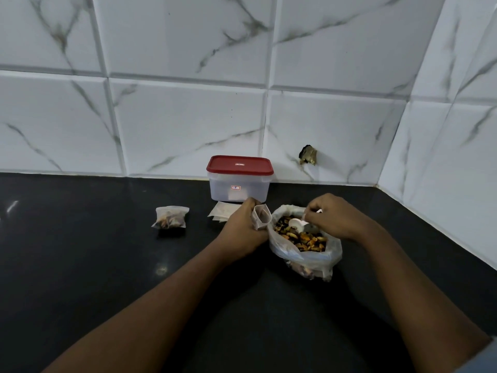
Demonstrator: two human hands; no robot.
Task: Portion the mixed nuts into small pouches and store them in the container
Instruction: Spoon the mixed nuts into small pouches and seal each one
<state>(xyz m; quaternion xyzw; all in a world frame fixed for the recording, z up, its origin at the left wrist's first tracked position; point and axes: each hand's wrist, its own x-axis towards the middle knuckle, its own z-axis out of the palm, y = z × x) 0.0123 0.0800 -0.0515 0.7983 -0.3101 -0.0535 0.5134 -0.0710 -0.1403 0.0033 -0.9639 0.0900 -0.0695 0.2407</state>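
An open plastic bag (304, 255) of mixed nuts (309, 242) stands on the black counter. My right hand (330, 215) grips a white scoop (297, 224) that dips into the nuts. Just left of the bag, my left hand (243, 224) holds a small pouch (261, 216) upright with its mouth open. A filled pouch (170, 217) lies further left on the counter. Behind my hands, against the wall, stands a clear container (238, 188) with its red lid (240, 165) on.
A few flat empty pouches (222, 211) lie in front of the container. The black counter (107, 251) meets white marble-look wall tiles at the back and right. A dark chipped hole (308, 154) marks the back wall.
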